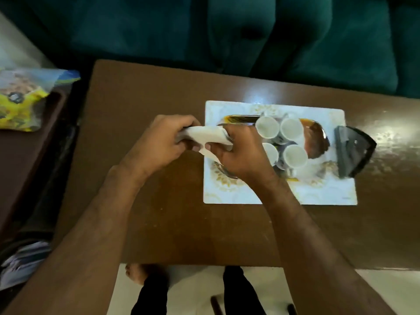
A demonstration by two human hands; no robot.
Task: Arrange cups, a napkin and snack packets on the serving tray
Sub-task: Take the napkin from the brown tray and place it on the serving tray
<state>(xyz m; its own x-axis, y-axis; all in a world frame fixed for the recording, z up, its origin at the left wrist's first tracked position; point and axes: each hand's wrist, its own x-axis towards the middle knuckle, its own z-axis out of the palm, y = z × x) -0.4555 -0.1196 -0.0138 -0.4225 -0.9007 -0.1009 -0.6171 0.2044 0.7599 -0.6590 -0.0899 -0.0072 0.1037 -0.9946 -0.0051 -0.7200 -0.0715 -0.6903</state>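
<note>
— How many cups (267,126)?
— Four, white, clustered on the shiny tray (316,142), which sits on one patterned mat (322,194). One snack packet (20,101) lies well apart, far left.
— And the napkin (209,136)?
— One — left hand (159,144) and right hand (236,153) both have fingers clenched on it, at the tray's left end.
— The surroundings?
— A brown bench (159,201), a teal sofa (295,42) behind, pale floor (195,289).

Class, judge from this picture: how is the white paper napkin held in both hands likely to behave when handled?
The white paper napkin probably is floppy: it bends and droops between the left hand and right hand. It looks thin, so likely light and easily torn. It would hardly roll or tip.
</note>
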